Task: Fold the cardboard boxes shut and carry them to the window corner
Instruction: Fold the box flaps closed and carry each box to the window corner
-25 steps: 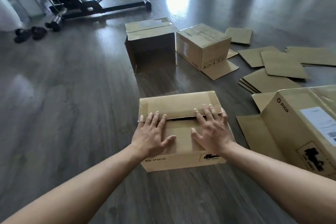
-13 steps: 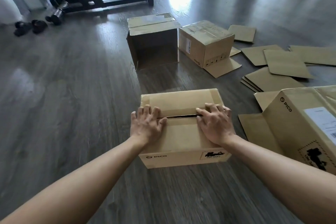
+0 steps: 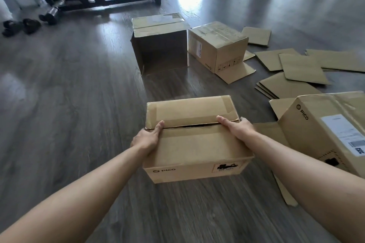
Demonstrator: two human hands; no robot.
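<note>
On the grey wood-plank floor (image 3: 79, 104), directly before the person, sits the small brown cardboard box printed PICO (image 3: 194, 140), its two top flaps folded down with a thin dark slit between them. The left hand (image 3: 147, 140) clasps the left side wall, thumb laid on top at the seam; the right hand (image 3: 240, 129) clasps the right wall likewise, its fingers hidden behind the edge. A sound lift probably needs both palms low, squeezing evenly, thumbs pinning the untaped flaps so they do not spring up. Beyond stand two larger brown cartons (image 3: 189, 43); flat cardboard sheets (image 3: 296, 69) lie right.
</note>
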